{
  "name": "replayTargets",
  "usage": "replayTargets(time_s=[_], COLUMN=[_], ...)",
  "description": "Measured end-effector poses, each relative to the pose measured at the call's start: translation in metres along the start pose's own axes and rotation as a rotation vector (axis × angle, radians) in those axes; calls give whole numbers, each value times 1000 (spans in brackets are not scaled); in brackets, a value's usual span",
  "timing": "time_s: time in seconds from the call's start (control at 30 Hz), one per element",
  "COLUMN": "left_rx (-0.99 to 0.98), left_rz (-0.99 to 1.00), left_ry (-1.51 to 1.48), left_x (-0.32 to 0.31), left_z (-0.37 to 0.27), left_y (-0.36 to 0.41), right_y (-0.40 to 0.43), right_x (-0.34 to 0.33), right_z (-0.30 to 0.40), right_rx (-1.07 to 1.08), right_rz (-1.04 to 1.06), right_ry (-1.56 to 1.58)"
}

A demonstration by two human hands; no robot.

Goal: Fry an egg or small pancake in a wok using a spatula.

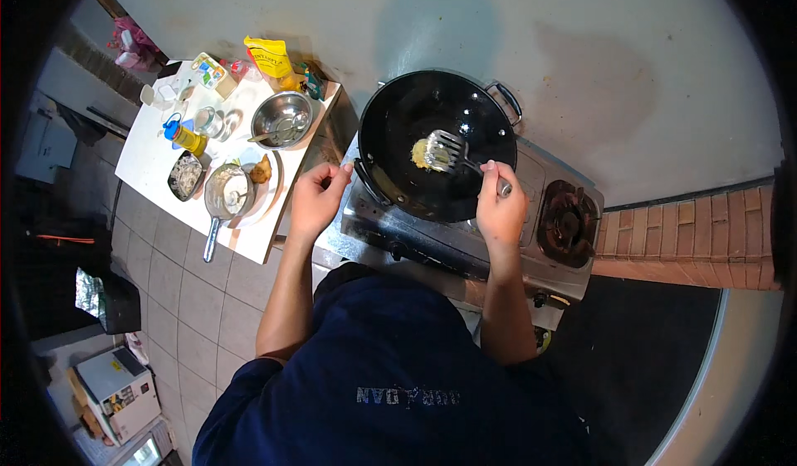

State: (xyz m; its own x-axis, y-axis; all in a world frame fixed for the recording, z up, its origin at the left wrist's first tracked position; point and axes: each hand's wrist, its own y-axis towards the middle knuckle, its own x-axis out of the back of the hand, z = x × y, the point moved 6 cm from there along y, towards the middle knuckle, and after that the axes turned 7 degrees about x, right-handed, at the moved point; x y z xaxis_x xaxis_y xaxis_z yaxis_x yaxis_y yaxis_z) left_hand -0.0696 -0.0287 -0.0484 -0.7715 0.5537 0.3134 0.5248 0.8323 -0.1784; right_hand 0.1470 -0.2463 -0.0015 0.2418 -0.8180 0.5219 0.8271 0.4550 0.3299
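My right hand grips the handle of a slotted metal spatula. Its blade rests over a yellowish piece of food in a black wok on a gas stove. Beside the wok's left handle, my left hand is raised with thumb and forefinger close together; whether they pinch something small cannot be told. Left of that hand, a white plate holds a browned food piece and a small metal saucepan with a whitish mixture.
The white table at left bears a steel bowl, a yellow pouch, a blue-capped yellow bottle, a glass and a dark bowl of pale food. A second burner lies right of the wok, near a brick ledge.
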Motion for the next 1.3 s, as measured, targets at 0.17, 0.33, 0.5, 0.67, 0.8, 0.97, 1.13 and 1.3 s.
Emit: replayTargets(time_s=[0.17,0.33,0.5,0.67,0.8,0.97,1.13,1.3], left_rx=[-33,7,39,24,54,28,40,39], left_rz=[5,53,118,266,355,461,571,618], left_ry=[-44,-13,-3,119,200,254,342,361], left_x=[-4,-6,-10,-13,-13,-12,-17,-17], left_z=[5,8,14,5,-1,-4,1,7], left_y=[-1,2,10,11,15,22,26,29], right_y=[2,1,-1,-7,-11,-21,-27,-30], right_x=[-2,7,-4,-7,0,1,-17,-15], right_z=[-6,-6,4,6,6,22,18,35], right_rx=[18,-35,69,-61,-7,-46,-98,-197], right_rz=[-3,-72,-98,-43,-142,-135,-118,-121], right_ry=[7,-19,-30,-51,18,-86,-89,-101])
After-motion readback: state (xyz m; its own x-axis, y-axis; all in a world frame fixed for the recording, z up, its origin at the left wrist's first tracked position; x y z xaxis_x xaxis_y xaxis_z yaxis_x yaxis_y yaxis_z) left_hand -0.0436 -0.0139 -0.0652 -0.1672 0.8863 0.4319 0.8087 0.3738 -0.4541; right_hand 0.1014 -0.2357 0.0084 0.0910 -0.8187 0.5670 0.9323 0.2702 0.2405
